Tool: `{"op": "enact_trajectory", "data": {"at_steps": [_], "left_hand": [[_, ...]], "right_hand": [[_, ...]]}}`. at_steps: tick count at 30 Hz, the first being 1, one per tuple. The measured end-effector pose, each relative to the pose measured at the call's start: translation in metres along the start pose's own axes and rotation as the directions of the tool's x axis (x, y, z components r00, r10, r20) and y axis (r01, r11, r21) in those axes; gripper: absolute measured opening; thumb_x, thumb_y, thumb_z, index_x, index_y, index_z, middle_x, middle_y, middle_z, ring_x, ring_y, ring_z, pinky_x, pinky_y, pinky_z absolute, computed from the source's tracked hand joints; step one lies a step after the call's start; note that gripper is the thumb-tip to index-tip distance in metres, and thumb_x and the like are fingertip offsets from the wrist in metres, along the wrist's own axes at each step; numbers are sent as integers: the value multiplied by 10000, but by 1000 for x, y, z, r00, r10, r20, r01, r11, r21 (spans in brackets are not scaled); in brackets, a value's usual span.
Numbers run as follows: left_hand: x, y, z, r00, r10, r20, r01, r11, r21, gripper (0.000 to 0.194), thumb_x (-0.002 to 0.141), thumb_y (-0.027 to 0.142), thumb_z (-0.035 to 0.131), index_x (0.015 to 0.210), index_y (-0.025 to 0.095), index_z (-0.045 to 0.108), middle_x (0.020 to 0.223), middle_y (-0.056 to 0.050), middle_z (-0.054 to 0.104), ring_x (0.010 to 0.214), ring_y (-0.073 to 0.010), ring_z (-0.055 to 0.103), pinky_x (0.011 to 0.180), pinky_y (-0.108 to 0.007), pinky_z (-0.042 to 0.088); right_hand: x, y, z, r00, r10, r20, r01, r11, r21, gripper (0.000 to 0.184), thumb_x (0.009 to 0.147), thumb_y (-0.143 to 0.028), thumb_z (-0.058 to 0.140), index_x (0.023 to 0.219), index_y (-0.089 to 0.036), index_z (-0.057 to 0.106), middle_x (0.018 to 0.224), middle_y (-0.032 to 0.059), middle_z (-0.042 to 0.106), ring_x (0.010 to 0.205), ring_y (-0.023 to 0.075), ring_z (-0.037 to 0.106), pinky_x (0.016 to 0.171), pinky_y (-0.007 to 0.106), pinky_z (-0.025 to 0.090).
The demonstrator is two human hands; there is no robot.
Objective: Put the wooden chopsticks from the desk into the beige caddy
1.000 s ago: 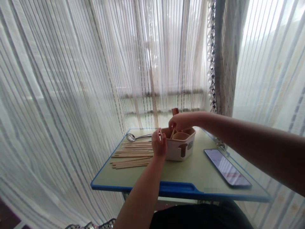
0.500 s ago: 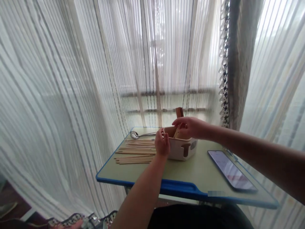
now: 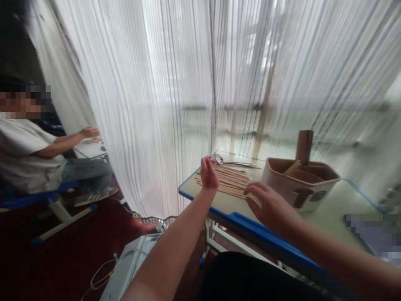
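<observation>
Wooden sticks (image 3: 232, 182) lie near the tabletop's (image 3: 332, 205) left edge, the left hand (image 3: 209, 173) by their left ends, its grip too blurred to tell, the right hand (image 3: 265, 201), thumb and fingers parted, by their right ends, a ladle (image 3: 239, 164) nearer the far edge and a box (image 3: 278, 186) rightward.

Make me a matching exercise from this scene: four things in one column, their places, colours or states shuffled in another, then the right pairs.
1. Slotted spoon
2. Sticks
3. Container
4. Right hand

A. Whitish outside, brown inside
B. Open and curved, by the sticks' right ends
C. Silver and shiny, along the sticks' far side
D. Pale wood colour, lying side by side on the table

Right pairs: 1-C, 2-D, 3-A, 4-B
</observation>
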State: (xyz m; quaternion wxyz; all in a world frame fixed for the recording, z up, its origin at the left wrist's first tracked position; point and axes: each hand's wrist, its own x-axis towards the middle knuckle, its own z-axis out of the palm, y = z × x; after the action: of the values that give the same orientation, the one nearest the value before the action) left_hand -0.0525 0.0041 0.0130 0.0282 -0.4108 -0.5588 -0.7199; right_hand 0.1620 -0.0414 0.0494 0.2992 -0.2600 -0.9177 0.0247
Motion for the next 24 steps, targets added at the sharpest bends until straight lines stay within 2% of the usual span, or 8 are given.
{"op": "enact_trajectory", "data": {"at_steps": [3, 5, 7, 10, 14, 17, 20, 24], "left_hand": [[4, -24, -23, 1000, -23, 0, 22, 985, 170, 470, 944, 489, 169, 891, 187, 525, 788, -44, 599, 769, -165, 575, 744, -305, 447], [6, -36, -26, 999, -43, 29, 33, 960, 279, 494, 943, 486, 169, 791, 189, 532, 739, -50, 590, 739, -181, 565, 725, -325, 441], [5, -42, -23, 996, -9, 87, -23, 929, 369, 505, 947, 466, 170, 747, 187, 540, 721, -60, 587, 735, -194, 559, 728, -344, 436], [2, -41, -16, 965, 103, 240, -210, 853, 477, 463, 951, 406, 230, 743, 173, 572, 741, -82, 600, 778, -213, 561, 787, -381, 427], [-6, -29, -14, 892, 202, 405, -404, 758, 512, 246, 888, 256, 412, 773, 164, 609, 826, -93, 617, 872, -222, 556, 861, -394, 418], [-12, -21, -17, 775, 257, 578, -537, 749, 387, 61, 759, 205, 578, 794, 181, 622, 858, -66, 622, 924, -218, 547, 885, -362, 425], [-16, -14, -20, 666, 272, 695, -600, 749, 281, 130, 705, 279, 660, 803, 197, 635, 866, -51, 622, 936, -221, 542, 894, -363, 425], [-20, -8, -21, 622, 245, 744, -615, 740, 271, 186, 712, 383, 673, 751, 204, 641, 845, -53, 622, 924, -225, 538, 868, -365, 427]], "right_hand": [[21, 12, 47, 982, -68, 173, 92, 986, -136, 226, 841, -229, 465, 996, -193, 624, 1093, 102, 597, 1013, 252, 540, 880, 400, 432], [32, 21, 68, 978, -94, 188, 128, 975, -183, 255, 838, -221, 456, 1024, -190, 628, 1095, 101, 601, 1022, 262, 529, 890, 410, 409], [35, 30, 77, 986, -64, 157, 92, 980, -177, 260, 843, -226, 448, 1034, -193, 622, 1067, 92, 606, 1015, 246, 527, 886, 379, 400], [31, 42, 76, 993, 36, 116, -19, 989, -147, 240, 823, -261, 482, 1019, -190, 599, 1033, 84, 598, 984, 226, 535, 833, 327, 405], [23, 50, 68, 973, 138, 187, -120, 988, -101, 199, 834, -339, 468, 896, -189, 582, 944, 68, 593, 827, 189, 565, 682, 282, 395], [21, 52, 62, 955, 143, 258, -130, 989, -67, 197, 845, -320, 442, 818, -190, 587, 923, 62, 602, 773, 164, 569, 629, 260, 370], [22, 52, 57, 946, 113, 305, -98, 993, -63, 174, 830, -298, 459, 822, -196, 599, 929, 53, 626, 758, 161, 581, 612, 254, 364], [21, 50, 53, 943, 111, 314, -74, 989, -127, 208, 859, -282, 422, 848, -193, 610, 940, 62, 647, 759, 172, 601, 600, 257, 371]]}}
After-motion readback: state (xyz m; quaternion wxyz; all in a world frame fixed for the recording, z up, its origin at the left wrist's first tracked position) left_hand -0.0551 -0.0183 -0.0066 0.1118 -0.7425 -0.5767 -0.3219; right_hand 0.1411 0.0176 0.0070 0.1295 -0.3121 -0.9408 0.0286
